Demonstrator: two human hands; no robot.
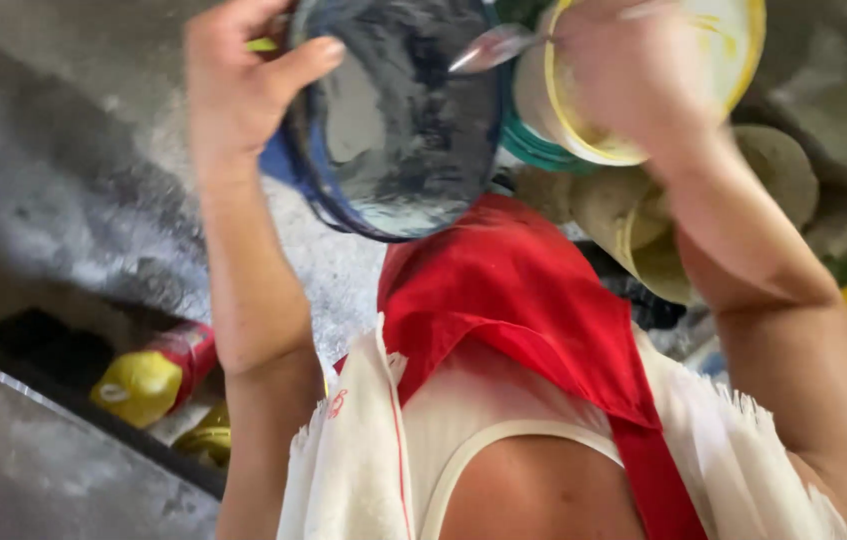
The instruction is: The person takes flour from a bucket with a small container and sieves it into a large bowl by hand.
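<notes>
While blurred by motion at the top of the frame, both hands in view. Left hand [238, 85], upper left: grip clenched on rim of dark blue bowl [393, 120], thumb over the near edge, fingers behind. Bowl tilted toward the camera, upper centre; inside coated with a grey-white smear. Right hand [623, 70], upper right: grip closed on handle of metal spoon [493, 47], spoon head reaching into the bowl at its upper right edge. Just behind the right hand, pale tub with yellow rim [733, 60], overlapping a teal-rimmed container [533, 150]; contact with the hand: cannot tell. Below centre: red cloth [523, 300] over a white fringed cloth [353, 470]. Lower left: yellow-capped bottle [153, 380] lying in a dark gap beside a grey concrete surface [53, 180].
</notes>
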